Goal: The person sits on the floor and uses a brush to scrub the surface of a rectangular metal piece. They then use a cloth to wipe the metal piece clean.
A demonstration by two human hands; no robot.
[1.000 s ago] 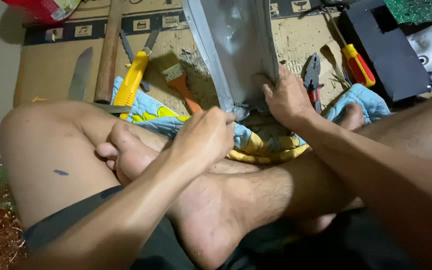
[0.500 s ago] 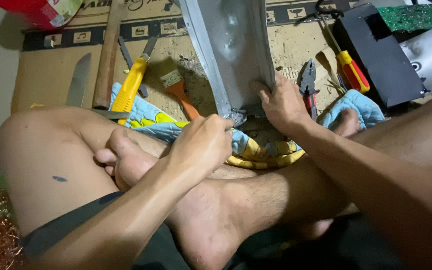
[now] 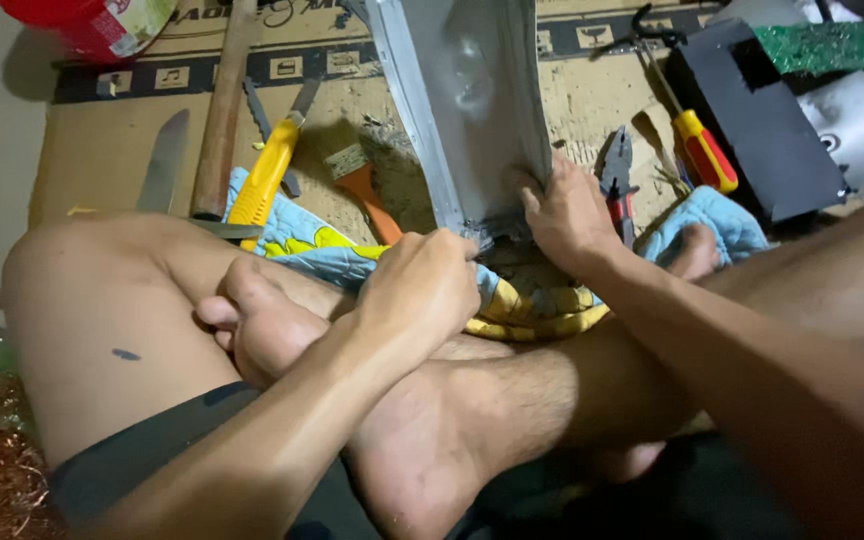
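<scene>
Both hands are on the grey metal panel [image 3: 472, 110] standing up in the top middle of the frame: left hand [image 3: 420, 288] is curled in a fist at its bottom corner, right hand [image 3: 567, 215] wraps the lower right edge. Crossed bare legs [image 3: 252, 320] fill the bottom half and block most of the blue and yellow cloth [image 3: 542, 305] underneath. Around it on the cardboard there's a yellow-handled saw [image 3: 267, 165], a wooden handle [image 3: 224, 110], pliers [image 3: 618, 180], a red and yellow screwdriver [image 3: 700, 148], plus a black box [image 3: 752, 120] upper right.

Left hand [image 3: 420, 290] curled into a loose fist, knuckles up. Right hand [image 3: 564, 215] gripping, fingers spread. Both forearms reach over crossed legs.
</scene>
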